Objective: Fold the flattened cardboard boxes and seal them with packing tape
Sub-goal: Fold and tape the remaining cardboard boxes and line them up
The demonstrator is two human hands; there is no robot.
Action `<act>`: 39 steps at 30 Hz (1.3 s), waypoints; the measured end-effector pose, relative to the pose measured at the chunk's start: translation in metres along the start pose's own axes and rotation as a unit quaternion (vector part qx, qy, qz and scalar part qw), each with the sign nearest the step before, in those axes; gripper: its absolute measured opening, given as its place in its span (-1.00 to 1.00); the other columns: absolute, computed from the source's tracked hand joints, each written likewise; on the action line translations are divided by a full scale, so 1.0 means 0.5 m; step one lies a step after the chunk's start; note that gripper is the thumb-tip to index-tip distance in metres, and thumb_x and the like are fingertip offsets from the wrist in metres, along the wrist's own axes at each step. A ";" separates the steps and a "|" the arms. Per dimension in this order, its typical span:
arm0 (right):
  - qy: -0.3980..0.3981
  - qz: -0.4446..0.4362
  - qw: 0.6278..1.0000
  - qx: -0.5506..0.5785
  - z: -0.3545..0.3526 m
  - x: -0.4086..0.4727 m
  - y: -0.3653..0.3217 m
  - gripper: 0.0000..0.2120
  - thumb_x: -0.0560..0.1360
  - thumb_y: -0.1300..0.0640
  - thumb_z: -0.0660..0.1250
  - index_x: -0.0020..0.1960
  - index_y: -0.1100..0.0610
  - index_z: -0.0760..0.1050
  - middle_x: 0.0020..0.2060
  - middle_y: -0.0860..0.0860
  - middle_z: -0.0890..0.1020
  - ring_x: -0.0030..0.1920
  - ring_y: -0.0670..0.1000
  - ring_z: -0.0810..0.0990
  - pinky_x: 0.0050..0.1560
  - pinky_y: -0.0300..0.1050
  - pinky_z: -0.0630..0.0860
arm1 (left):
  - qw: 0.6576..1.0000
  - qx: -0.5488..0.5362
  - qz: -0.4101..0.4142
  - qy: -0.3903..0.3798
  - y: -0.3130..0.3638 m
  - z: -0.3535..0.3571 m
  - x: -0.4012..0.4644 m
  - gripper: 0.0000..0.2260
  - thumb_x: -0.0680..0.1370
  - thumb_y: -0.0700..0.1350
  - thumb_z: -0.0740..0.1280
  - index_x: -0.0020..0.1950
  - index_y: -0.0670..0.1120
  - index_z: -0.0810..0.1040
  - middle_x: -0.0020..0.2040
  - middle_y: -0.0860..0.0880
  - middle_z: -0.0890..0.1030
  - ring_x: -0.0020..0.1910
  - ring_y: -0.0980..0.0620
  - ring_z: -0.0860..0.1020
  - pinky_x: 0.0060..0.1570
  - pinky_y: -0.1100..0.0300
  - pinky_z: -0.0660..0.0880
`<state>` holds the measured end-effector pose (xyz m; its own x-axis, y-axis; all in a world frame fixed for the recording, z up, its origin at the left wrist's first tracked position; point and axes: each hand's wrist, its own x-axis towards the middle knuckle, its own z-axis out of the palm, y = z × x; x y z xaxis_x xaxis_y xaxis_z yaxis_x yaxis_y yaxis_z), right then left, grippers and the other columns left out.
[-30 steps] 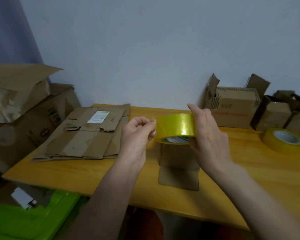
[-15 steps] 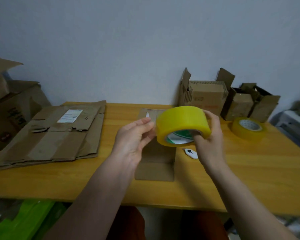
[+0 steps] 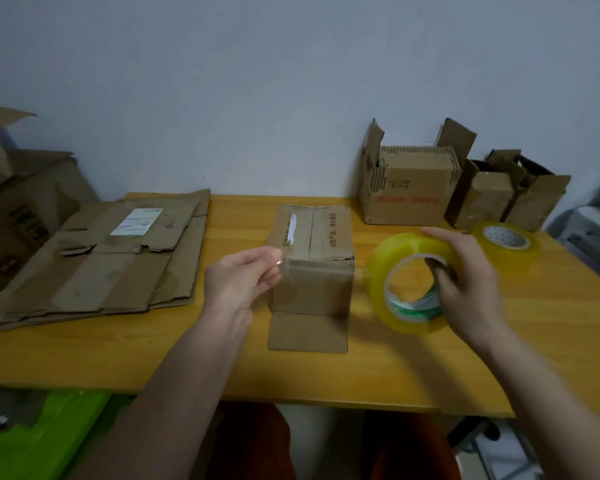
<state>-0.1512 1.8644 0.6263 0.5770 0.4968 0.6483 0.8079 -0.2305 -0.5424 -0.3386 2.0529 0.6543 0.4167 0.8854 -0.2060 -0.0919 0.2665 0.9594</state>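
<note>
On table, box btwn hands: R grips tape roll, L pinches tape end.

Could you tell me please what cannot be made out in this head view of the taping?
- Transparent tape strip between the left hand and the yellow packing tape roll held by the right hand: nearly invisible in front of the small folded cardboard box.
- White label on the flattened cardboard stack: print too small.
- Right fingertips: hidden inside the roll's core.
</note>
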 end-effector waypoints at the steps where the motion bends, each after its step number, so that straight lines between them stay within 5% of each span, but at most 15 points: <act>1: -0.011 -0.031 0.999 -0.028 0.001 0.000 0.001 -0.49 0.42 0.49 0.30 0.28 0.09 0.48 0.10 0.08 0.47 0.07 0.00 0.44 -0.02 -0.07 0.42 | 1.000 0.011 0.014 0.015 0.000 -0.004 0.012 -0.85 0.40 -0.26 0.49 -0.04 -0.18 0.65 -0.20 -0.08 0.69 -0.26 0.07 0.66 -0.23 0.29 0.60; 6: -0.025 -0.175 0.954 -0.241 -0.009 0.029 0.025 -0.42 0.26 0.58 0.38 0.19 0.15 0.59 0.07 0.31 0.51 -0.02 0.32 0.51 -0.23 0.06 0.47 | 0.994 0.065 0.067 0.060 0.000 -0.021 0.063 -0.85 0.42 -0.26 0.50 -0.03 -0.18 0.65 -0.22 -0.08 0.67 -0.36 0.12 0.60 -0.29 0.33 0.56; 17: -0.067 -0.161 0.951 -0.257 0.039 0.062 0.030 -0.40 0.22 0.55 0.45 0.17 0.12 0.60 0.03 0.26 0.55 -0.04 0.28 0.54 -0.25 0.03 0.48 | 0.979 0.152 0.104 0.082 -0.012 -0.014 0.123 -0.85 0.42 -0.21 0.52 -0.03 -0.11 0.67 -0.19 -0.03 0.68 -0.28 0.12 0.64 -0.26 0.36 0.54; 24: -0.127 -0.127 0.953 -0.243 0.068 0.044 0.035 -0.41 0.24 0.48 0.49 0.20 0.08 0.58 0.06 0.19 0.54 -0.01 0.22 0.55 -0.19 0.00 0.50 | 0.996 0.084 -0.003 0.013 -0.037 -0.024 0.148 -0.83 0.44 -0.26 0.47 0.02 -0.20 0.63 -0.17 -0.09 0.67 -0.29 0.10 0.62 -0.34 0.35 0.54; 27: -0.161 -0.110 0.953 -0.233 0.083 0.043 0.029 -0.41 0.29 0.44 0.48 0.25 0.03 0.54 0.13 0.16 0.52 0.08 0.19 0.52 -0.08 0.00 0.51 | 0.998 0.038 -0.050 0.002 -0.043 -0.020 0.145 -0.90 0.49 -0.25 0.41 0.00 -0.16 0.60 -0.13 -0.09 0.65 -0.22 0.10 0.60 -0.20 0.28 0.58; 31: -0.175 -0.098 0.957 -0.212 0.090 0.047 0.023 -0.40 0.30 0.47 0.44 0.25 0.03 0.55 0.15 0.15 0.52 0.10 0.19 0.52 -0.07 -0.01 0.51 | 0.997 0.075 -0.024 0.010 -0.050 -0.002 0.145 -0.92 0.58 -0.20 0.33 -0.02 -0.05 0.59 -0.18 -0.02 0.61 -0.25 0.12 0.54 -0.16 0.23 0.54; 36: -0.183 -0.096 0.958 -0.201 0.090 0.048 0.016 -0.40 0.32 0.49 0.41 0.25 0.03 0.55 0.13 0.14 0.52 0.10 0.19 0.51 -0.07 -0.01 0.51 | 0.983 0.175 -0.056 0.028 -0.072 0.008 0.171 -0.82 0.54 0.00 0.39 0.13 0.12 0.50 0.23 -0.07 0.46 -0.09 0.00 0.50 -0.28 0.16 0.48; 39: -0.184 -0.083 0.960 -0.192 0.088 0.045 0.013 -0.42 0.33 0.48 0.41 0.25 0.03 0.55 0.13 0.14 0.51 0.11 0.19 0.51 -0.04 0.02 0.53 | 0.982 0.187 -0.002 0.040 -0.102 0.004 0.173 -0.77 0.52 -0.10 0.42 0.13 0.06 0.46 0.25 -0.01 0.47 0.04 -0.02 0.50 -0.12 0.14 0.49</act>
<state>-0.1382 1.9108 0.6140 0.4115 0.7996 0.4374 0.9108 -0.3789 -0.1643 -0.2961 2.1153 0.5877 0.3420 0.9160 -0.2098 0.2542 0.1248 0.9591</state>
